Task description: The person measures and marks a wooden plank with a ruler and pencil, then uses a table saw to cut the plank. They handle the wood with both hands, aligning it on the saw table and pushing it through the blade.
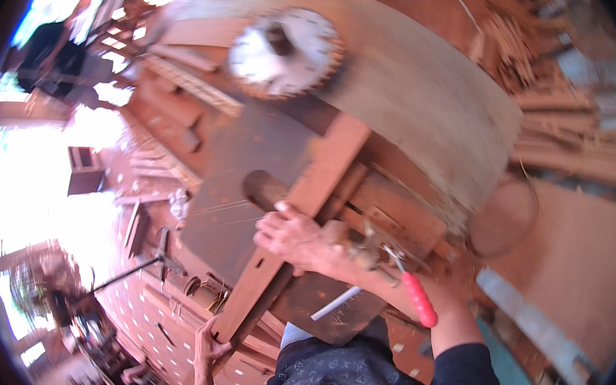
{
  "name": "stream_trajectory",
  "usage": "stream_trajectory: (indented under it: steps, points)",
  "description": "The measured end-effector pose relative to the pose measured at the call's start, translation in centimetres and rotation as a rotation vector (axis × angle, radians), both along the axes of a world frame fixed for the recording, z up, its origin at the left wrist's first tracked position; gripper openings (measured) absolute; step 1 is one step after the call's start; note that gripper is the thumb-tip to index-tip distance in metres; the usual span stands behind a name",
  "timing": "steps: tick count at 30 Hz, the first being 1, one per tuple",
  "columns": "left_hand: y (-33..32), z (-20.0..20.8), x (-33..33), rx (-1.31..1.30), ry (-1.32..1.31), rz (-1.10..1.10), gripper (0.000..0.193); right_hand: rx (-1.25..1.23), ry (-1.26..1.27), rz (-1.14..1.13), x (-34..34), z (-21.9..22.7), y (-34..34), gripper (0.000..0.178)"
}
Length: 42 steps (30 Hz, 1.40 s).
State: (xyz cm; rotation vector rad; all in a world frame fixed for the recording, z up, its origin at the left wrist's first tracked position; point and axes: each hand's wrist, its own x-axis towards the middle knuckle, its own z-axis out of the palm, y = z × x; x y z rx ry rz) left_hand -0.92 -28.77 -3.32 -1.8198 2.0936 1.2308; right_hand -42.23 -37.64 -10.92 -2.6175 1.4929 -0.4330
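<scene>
A long reddish wooden plank (331, 163) with small slots cut in it lies slantwise over a dark metal machine table (236, 155). My left hand (210, 345) grips the plank's near end. Farther along, my right hand (293, 237) lies over the plank with its fingers curled across the edge. Beneath my right forearm are metal machine fittings, partly hidden. A red-handled tool (419, 299) is beside that forearm. Beyond the plank's far end sits a toothed circular saw blade (269, 65) with a dark hub, slightly blurred.
A large curved board (416, 90) spreads out beyond the table. A white stick (336, 302) rests on the table's near part, close to my body. Stacked wood strips (556, 129) lie at the right, and loose timber (171, 102) at the far left. Another person (58, 56) is at the upper left.
</scene>
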Motion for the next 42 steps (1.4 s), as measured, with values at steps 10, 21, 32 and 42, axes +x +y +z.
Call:
stream_trajectory:
  steps: [10, 21, 32, 42]
  points:
    - [2.7, 0.5, -0.3, -0.500, -0.063, -0.148, 0.083, 0.206, 0.031, 0.106, -1.3, 6.0, -0.4, 0.100]
    - [-5.1, -0.6, -22.8, -0.418, -0.156, -0.069, 0.121, 0.110, 0.075, 0.114, -0.4, 5.9, 0.4, 0.101]
    - [-5.1, -1.7, -24.4, -0.441, -0.309, -0.147, 0.090, 0.169, 0.103, 0.107, -0.6, 5.9, 0.0, 0.102]
    - [-5.1, -1.9, -24.8, -0.438, -0.344, -0.150, 0.087, -0.027, -0.085, -0.243, -1.2, 19.6, 13.2, 0.038]
